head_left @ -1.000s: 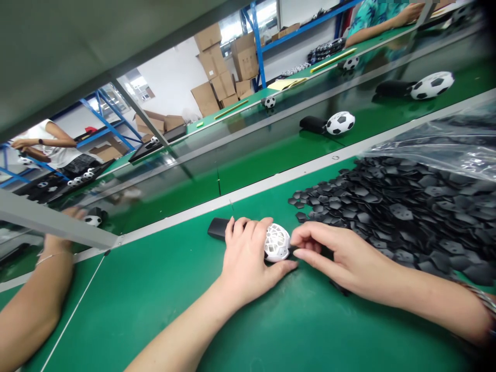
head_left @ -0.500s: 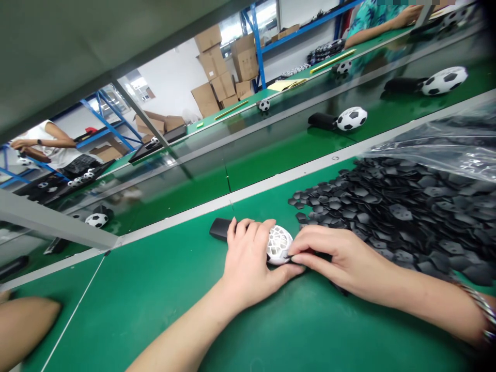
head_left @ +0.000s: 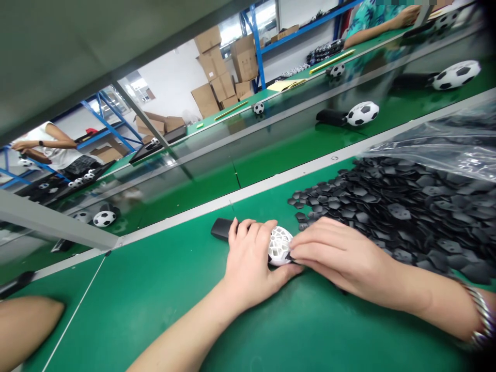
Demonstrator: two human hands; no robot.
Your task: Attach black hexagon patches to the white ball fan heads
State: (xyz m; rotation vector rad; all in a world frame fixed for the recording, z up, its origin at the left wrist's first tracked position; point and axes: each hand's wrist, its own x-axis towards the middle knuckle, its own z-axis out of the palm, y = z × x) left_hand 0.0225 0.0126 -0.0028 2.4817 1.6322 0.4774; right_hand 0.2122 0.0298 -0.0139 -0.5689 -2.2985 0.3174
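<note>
A white football-shaped piece (head_left: 279, 243) with an openwork lattice face and a black handle (head_left: 220, 229) lies on the green worktop. My left hand (head_left: 250, 253) is closed over it where handle and ball meet, its thumb along the near side. At the ball's right edge, my right hand (head_left: 337, 253) is closed in a pinch, fingertips touching the rim. A dark bit shows by those fingertips; whatever they hold is mostly hidden. Right behind this hand spreads a heap of flat black pentagon pieces (head_left: 360, 201).
Clear plastic bag (head_left: 437, 142) lies over the heap's back. Beyond a pale rail (head_left: 263, 185), a green conveyor belt carries finished black-and-white football pieces (head_left: 363, 113). An overhead panel (head_left: 77, 51) and a post (head_left: 50, 217) stand close. Someone's arm (head_left: 27, 328) enters at left; other people sit across.
Football pieces on the near belt have moved right; those on the farther belt have shifted left. My right hand's fingers have rolled slightly over the ball's edge. My left hand stays nearly still.
</note>
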